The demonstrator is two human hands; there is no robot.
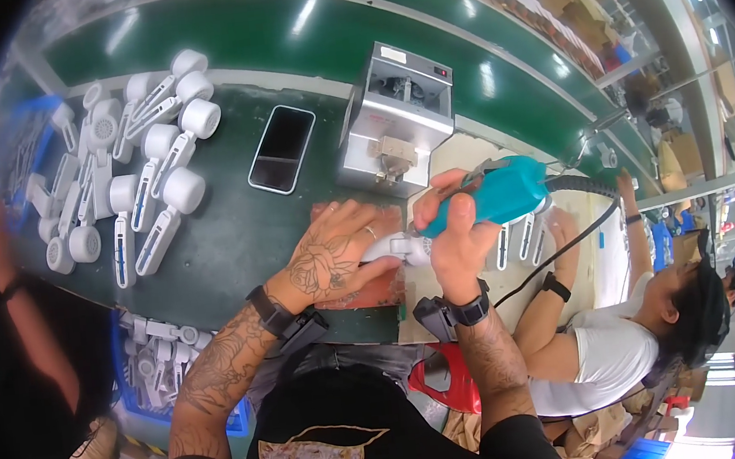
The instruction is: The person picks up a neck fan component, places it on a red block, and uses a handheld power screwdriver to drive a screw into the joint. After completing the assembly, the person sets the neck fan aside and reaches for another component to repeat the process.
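My left hand (pixel 331 249) is closed on a white handheld fan (pixel 411 248), a plastic piece with a round, grilled head. It holds the fan down at an orange-brown mat (pixel 351 291) on the bench. My right hand (pixel 457 243) wraps round a teal electric screwdriver (pixel 497 195) with a thick black cord, its body lying across above the fan's head. The tool's tip is hidden behind my fingers. I cannot tell whether it touches the fan.
Many white fans (pixel 171 195) lie on the green bench at left, more in a blue bin (pixel 158 356) below. A phone (pixel 282 149) and a grey metal machine (pixel 400 111) stand ahead. Several white handles (pixel 519 241) lie right, beside a co-worker (pixel 612 339); another person (pixel 24 333) is at left.
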